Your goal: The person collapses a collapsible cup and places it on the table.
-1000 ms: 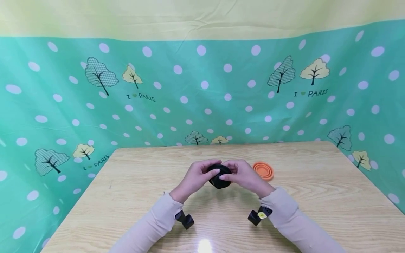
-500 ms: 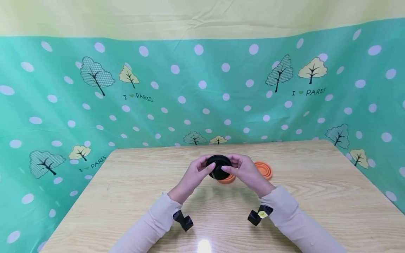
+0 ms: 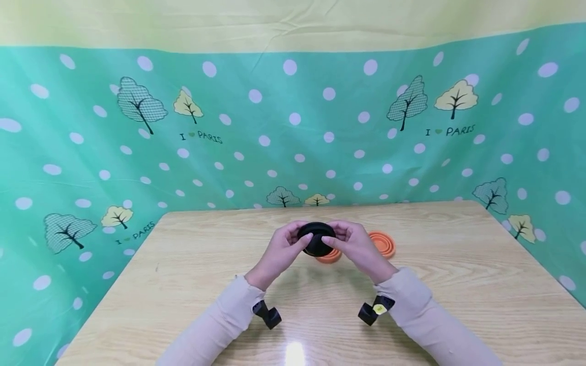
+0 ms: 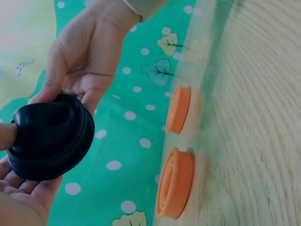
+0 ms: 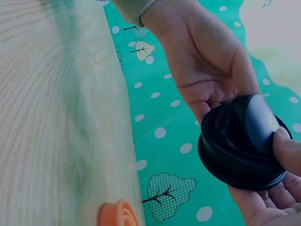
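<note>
Both hands hold a black drinking-cup lid (image 3: pixel 317 250) above the table. My left hand (image 3: pixel 280 250) grips its left edge and my right hand (image 3: pixel 356 249) its right, thumbs on the near face and other fingers behind. In the left wrist view the lid (image 4: pixel 51 136) shows a domed, stepped top. A smooth raised part on the lid (image 5: pixel 240 146) catches light in the right wrist view. Just below it sits an orange ringed piece (image 3: pixel 328 257) that looks like a folded silicone cup, partly covered by the lid. Beyond my right hand lies a second orange ringed piece (image 3: pixel 383 244).
A light wooden table (image 3: pixel 206 284) carries everything. Behind and beside it hangs a green dotted curtain (image 3: pixel 238 127) with printed trees. Small black camera mounts (image 3: pixel 270 316) are strapped at both wrists and hang over the table.
Both hands have raised the lid slightly away from me and tilted it. The orange piece under it, mostly covered before, now shows below its near edge.
</note>
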### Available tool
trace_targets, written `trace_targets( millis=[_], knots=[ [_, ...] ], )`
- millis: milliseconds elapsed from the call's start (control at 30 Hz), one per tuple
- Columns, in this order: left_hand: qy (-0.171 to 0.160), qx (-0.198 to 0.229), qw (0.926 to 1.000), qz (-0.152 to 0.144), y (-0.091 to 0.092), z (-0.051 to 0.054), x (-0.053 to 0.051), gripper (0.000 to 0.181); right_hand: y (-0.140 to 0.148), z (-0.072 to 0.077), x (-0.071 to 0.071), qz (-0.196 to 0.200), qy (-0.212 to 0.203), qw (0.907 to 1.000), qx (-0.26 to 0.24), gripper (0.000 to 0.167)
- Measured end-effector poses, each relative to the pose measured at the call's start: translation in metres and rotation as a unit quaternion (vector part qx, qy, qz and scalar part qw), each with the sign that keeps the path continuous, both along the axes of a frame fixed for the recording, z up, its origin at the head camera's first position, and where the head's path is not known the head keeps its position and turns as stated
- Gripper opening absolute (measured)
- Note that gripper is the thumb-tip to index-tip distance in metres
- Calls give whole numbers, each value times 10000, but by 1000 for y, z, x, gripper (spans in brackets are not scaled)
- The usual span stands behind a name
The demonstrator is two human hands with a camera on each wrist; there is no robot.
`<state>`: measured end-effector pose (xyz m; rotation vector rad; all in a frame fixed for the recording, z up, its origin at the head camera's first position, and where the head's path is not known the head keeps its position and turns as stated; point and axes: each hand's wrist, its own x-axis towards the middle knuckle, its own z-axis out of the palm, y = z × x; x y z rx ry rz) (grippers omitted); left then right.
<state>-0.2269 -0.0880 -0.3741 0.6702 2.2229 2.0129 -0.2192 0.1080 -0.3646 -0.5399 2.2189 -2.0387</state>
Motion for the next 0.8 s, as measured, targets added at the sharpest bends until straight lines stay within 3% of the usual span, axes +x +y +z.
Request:
trace_targets(
  millis=[167, 367, 600, 800],
  knots=[
    [128, -115, 9998, 117, 0, 2, -1, 28, -1, 0, -1, 51, 3, 10000, 80, 32],
    [148, -300, 9994, -113, -2, -2, -2, 36, 2, -3, -4, 113, 383, 9965, 737, 32],
    [485, -677, 9956, -427, -3, -1, -2, 40, 0, -4, -5, 475, 779, 9924, 822, 33],
    [642, -984, 9922, -407, -3, -2, -3, 39, -1, -7, -3, 475, 1033, 9861, 1208, 31]
  ],
)
